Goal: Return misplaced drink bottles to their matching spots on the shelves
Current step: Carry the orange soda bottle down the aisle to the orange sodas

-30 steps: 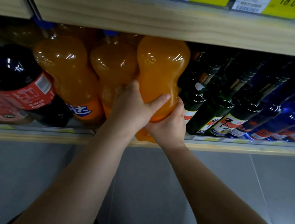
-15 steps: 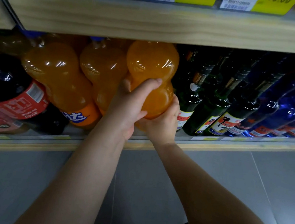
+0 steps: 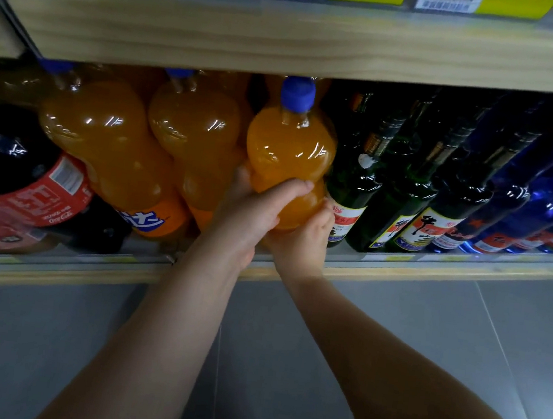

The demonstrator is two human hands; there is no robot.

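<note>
The wooden shelf (image 3: 398, 275) now carries the large orange plastic soda bottle (image 3: 290, 155) upright, blue cap at 12 o'clock; a moment ago it leaned, cap hidden. It stands beside the matching orange bottles (image 3: 193, 138), so placing seems almost done. Left hand (image 3: 254, 207) and right hand (image 3: 302, 240) are both clamped around its lower body.

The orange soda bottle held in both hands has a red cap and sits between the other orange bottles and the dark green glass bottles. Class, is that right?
Not quite. In the head view the orange soda bottle gripped by the left hand and right hand has a blue cap, not red. The rest holds: other orange bottles on one side, dark green glass bottles on the other.
</note>
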